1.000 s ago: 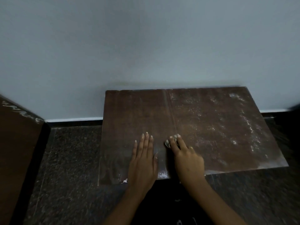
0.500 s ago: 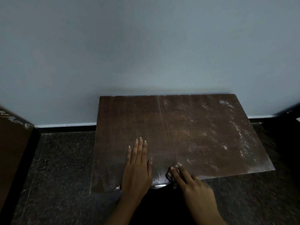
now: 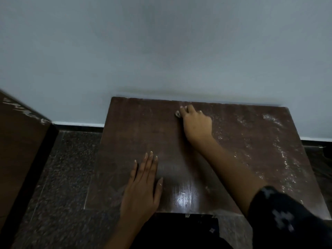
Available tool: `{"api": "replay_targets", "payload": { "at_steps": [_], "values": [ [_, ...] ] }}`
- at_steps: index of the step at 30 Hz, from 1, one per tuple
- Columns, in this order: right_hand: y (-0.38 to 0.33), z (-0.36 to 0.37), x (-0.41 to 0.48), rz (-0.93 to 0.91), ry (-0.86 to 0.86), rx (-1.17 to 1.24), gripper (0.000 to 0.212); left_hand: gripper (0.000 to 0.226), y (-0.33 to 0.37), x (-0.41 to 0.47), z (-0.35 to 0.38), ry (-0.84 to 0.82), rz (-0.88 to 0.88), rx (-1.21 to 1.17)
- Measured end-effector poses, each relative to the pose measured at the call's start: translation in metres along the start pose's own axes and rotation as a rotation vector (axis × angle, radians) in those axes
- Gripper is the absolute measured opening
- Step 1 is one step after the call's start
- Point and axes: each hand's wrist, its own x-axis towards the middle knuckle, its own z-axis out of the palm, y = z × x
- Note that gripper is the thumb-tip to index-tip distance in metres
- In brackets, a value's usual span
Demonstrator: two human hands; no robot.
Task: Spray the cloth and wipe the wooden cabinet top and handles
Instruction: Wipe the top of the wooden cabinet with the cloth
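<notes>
The dark wooden cabinet top (image 3: 136, 133) fills the middle of the view, pushed against the wall. Its left half looks wiped and shiny; its right half carries pale dusty streaks. My right hand (image 3: 196, 123) reaches to the far edge near the wall and presses a small pale cloth (image 3: 177, 114) onto the wood; only a scrap of cloth shows past the fingers. My left hand (image 3: 142, 187) lies flat, fingers spread, on the near left part of the top. No spray bottle or handles are in view.
A grey wall (image 3: 161, 51) rises straight behind the cabinet. Dark speckled stone floor (image 3: 68, 168) surrounds it. Another brown wooden surface (image 3: 16, 137) with white marks stands at the left edge.
My right hand with the cloth has swept from the near front edge up to the far edge by the wall. My left hand stays flat on the near left part.
</notes>
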Motion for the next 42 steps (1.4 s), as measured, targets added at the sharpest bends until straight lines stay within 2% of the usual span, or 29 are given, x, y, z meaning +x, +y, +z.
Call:
{"api": "replay_targets", "payload": {
  "at_steps": [4,8,17,19,22,27,29,31,34,38,42],
  "values": [
    [0.009,-0.003,0.035,-0.002,0.031,-0.018,0.030,0.059,0.001,0.000,-0.002,0.000,-0.007,0.009],
    [0.019,-0.003,0.026,-0.054,0.020,-0.011,0.034,0.059,0.002,0.001,-0.004,-0.011,-0.009,0.019],
    [0.015,0.007,-0.111,-0.071,-0.079,0.050,0.049,0.059,0.003,0.001,-0.004,-0.015,-0.024,0.032],
    [0.012,0.006,-0.145,-0.092,-0.057,0.048,0.052,0.058,0.004,0.001,-0.004,-0.019,-0.029,0.063],
    [0.011,0.005,-0.188,-0.144,-0.014,0.035,0.039,0.057,0.011,-0.001,-0.005,-0.011,-0.074,0.126],
    [0.020,0.016,-0.237,-0.208,0.052,0.035,0.046,0.057,0.050,0.002,0.004,0.007,-0.115,0.084],
    [0.028,0.018,-0.246,-0.218,0.100,0.009,0.059,0.057,0.066,0.005,0.009,-0.019,-0.088,0.070],
    [0.035,0.017,-0.247,-0.216,0.128,0.004,0.061,0.058,0.074,0.007,0.013,-0.045,-0.068,0.078],
    [0.041,0.014,-0.234,-0.236,0.098,0.010,0.044,0.058,0.071,0.008,0.013,-0.057,-0.066,0.082],
    [0.041,0.006,-0.195,-0.177,0.014,-0.009,0.050,0.059,0.062,0.008,0.013,-0.070,-0.071,0.094],
    [0.041,-0.002,-0.130,-0.120,-0.072,-0.054,0.043,0.059,0.061,0.010,0.015,-0.070,-0.059,0.094]
  ]
}}
